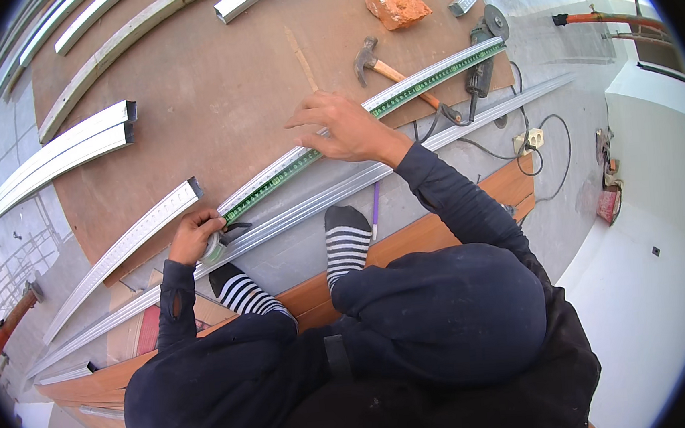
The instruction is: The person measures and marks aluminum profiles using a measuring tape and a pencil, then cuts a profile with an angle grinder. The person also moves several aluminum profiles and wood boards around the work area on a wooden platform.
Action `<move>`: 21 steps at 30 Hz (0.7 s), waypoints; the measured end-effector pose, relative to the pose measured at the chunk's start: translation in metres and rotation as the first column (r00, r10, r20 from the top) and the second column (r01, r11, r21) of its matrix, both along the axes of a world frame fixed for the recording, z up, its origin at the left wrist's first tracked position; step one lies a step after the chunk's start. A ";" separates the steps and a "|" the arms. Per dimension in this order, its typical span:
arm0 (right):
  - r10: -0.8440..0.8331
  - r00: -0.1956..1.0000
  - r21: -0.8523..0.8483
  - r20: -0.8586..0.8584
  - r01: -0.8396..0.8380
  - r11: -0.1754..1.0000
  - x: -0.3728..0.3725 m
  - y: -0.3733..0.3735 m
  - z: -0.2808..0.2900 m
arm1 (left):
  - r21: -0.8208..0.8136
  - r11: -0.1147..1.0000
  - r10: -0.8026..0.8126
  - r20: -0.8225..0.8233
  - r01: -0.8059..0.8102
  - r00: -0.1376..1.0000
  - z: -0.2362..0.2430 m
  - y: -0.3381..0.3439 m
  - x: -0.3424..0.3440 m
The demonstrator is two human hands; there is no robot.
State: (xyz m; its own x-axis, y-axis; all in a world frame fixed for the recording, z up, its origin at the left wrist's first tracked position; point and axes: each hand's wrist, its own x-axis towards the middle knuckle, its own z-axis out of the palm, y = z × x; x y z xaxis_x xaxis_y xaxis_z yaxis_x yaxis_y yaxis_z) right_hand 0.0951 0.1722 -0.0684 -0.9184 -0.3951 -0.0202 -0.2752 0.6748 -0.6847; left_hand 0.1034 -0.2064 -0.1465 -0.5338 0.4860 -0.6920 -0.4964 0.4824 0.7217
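Observation:
My left hand [197,232] grips a tape measure case [215,245] at the near end of a white metal profile [238,195]. A green tape blade [274,183] runs along that profile to its far end at the upper right. My right hand [335,134] is over the middle of the tape, fingers apart, lightly touching or just above it. A small black object [236,229] lies by my left hand. A claw hammer [383,67] and an angle grinder [478,74] with a cord lie beyond the tape. A long silver rail [284,222] lies on my side of it.
A brown board [155,84] holds a brick [397,4], short metal pieces [463,3] and several profiles [65,163]. Wooden planks [470,201] run beneath my legs, near a purple stick [376,209]. A socket block [528,143] with cords sits at the right, beside a white ledge [644,158].

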 end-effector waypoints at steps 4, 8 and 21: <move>-0.090 0.995 -0.197 -0.048 0.079 0.977 0.030 -0.022 0.014 | 0.001 1.000 0.001 0.019 -0.001 1.000 0.000 0.004 -0.002; -0.060 0.998 -0.277 -0.003 0.056 0.959 0.057 -0.035 0.007 | -0.022 0.999 -0.025 -0.001 0.025 1.000 0.000 0.003 -0.003; 0.109 0.978 -0.241 0.179 -0.064 0.968 0.071 -0.051 -0.006 | 0.005 1.000 -0.016 -0.029 0.016 0.999 -0.002 0.000 -0.001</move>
State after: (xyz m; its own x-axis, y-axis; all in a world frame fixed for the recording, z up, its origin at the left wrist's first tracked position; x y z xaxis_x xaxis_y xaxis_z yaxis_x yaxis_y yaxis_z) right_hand 0.1660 0.1214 -0.0747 -0.8690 -0.4869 -0.0883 -0.1756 0.4701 -0.8650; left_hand 0.1023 -0.2063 -0.1481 -0.5457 0.4980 -0.6739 -0.4673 0.4867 0.7381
